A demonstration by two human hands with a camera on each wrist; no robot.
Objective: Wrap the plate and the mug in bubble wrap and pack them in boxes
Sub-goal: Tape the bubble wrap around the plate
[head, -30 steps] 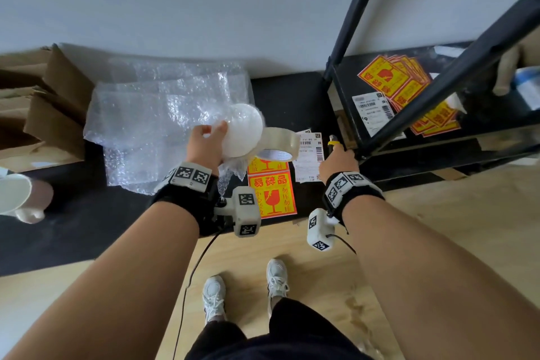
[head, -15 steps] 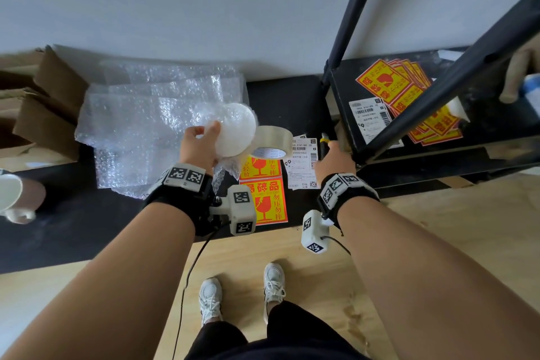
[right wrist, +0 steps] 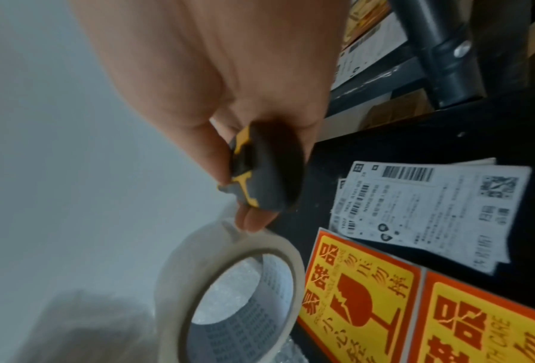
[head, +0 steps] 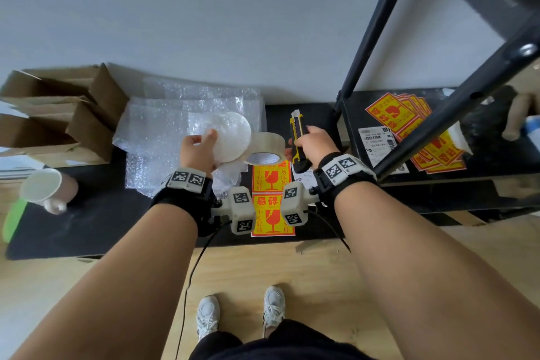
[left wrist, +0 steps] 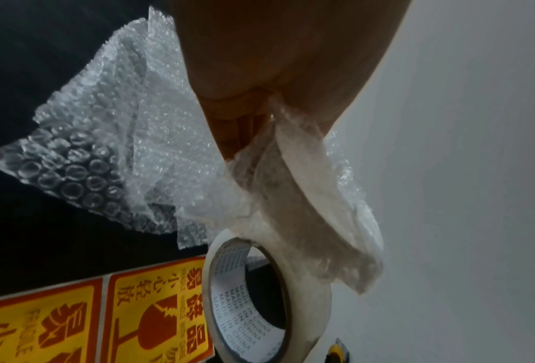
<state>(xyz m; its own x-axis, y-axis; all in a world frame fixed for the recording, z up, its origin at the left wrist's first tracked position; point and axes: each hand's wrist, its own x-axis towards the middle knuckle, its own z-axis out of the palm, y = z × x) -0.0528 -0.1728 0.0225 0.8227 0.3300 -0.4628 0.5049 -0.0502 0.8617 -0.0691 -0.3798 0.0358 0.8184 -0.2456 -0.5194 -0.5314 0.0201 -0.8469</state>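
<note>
Black counter [head: 87,228] against a grey wall. Left hand [head: 198,152] grips the bubble-wrapped plate [head: 230,134] above it, tape roll [head: 264,149] dangling alongside. Right hand [head: 314,145] clasps a utility knife [head: 296,137]. Plate likely stiff, fragile, slippery in wrap: hold across the rim.

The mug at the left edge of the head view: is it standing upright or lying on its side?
On its side. The mug shows its round white opening sideways toward the camera, handle low against the black mat.

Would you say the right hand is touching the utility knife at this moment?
Touching. In the head view the right hand is wrapped round the utility knife, and the right wrist view shows its fingers curled under the handle.
</note>
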